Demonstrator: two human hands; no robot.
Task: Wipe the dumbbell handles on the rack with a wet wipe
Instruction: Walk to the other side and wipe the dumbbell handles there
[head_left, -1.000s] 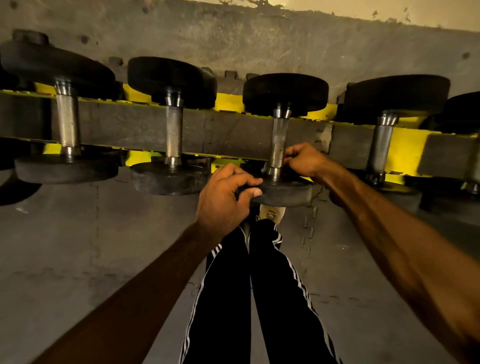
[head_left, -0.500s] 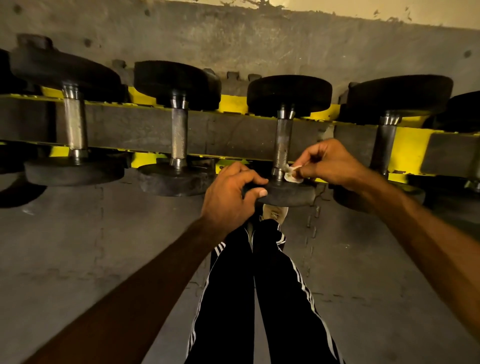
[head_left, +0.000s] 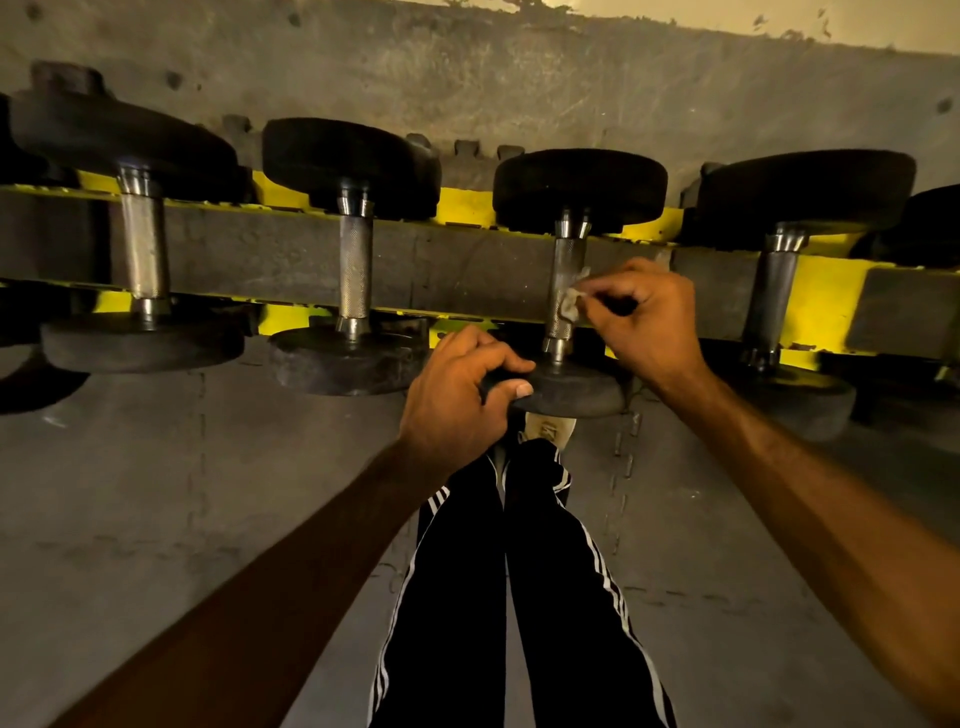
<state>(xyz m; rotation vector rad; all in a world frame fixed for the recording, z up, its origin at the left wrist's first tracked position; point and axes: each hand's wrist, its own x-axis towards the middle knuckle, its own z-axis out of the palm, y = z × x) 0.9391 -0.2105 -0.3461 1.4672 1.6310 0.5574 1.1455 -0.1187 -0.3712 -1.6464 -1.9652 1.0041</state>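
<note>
Black rubber plates close both ends of the dumbbell (head_left: 579, 192) I am working on, which lies across the yellow rack (head_left: 467, 205) with its steel handle (head_left: 567, 254) pointing toward me. My left hand (head_left: 457, 395) grips the near plate (head_left: 576, 392) of this dumbbell, with the fingers curled over its upper face and the thumb pressed on its edge. My right hand (head_left: 649, 322) pinches a small crumpled wet wipe (head_left: 571, 304) between thumb and fingertips. The wipe touches the right side of the knurled handle, in its lower half, closer to the near plate than to the far one.

To the left of this dumbbell, a second dumbbell (head_left: 355, 270) lies in the same way, and beyond it a third one (head_left: 143, 244). To the right is a fourth dumbbell (head_left: 774, 296). Just under the near plate I see the toe of a light shoe (head_left: 548, 428), and black trousers (head_left: 561, 597) with white stripes over a grey floor mat (head_left: 156, 493).
</note>
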